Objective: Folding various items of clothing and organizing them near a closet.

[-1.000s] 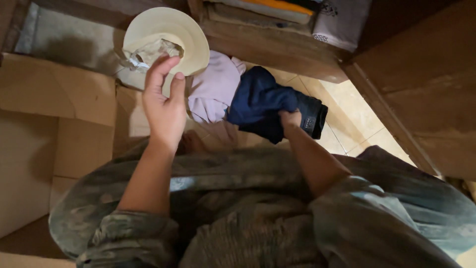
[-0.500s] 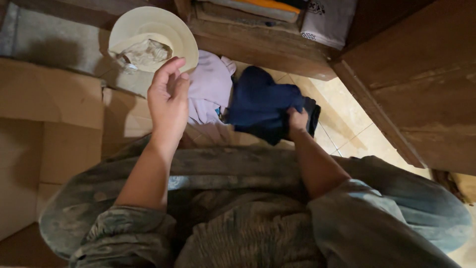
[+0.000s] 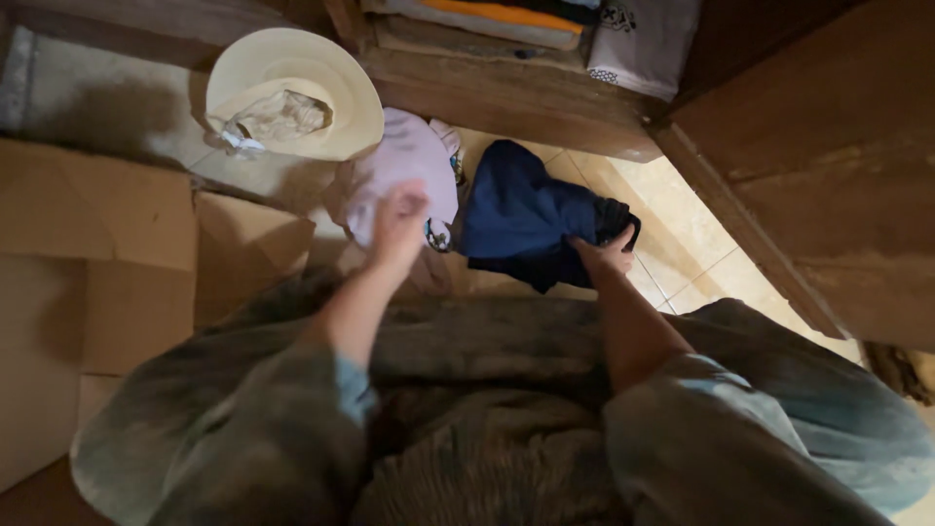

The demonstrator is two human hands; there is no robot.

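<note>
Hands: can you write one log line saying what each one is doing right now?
left hand: on pale lilac garment, grip blurred | right hand: gripping dark blue garment | nearby: cream hat, cardboard, tiled floor

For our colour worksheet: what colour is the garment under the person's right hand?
Dark navy blue garment, clearest in the head view.

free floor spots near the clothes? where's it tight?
Bare tile lies right of the navy garment, bordered by the wooden door. Flattened cardboard on the left, below the cream hat, is open too. Crowded: the middle, where the left hand meets the pale lilac garment and the right hand the navy one.
</note>
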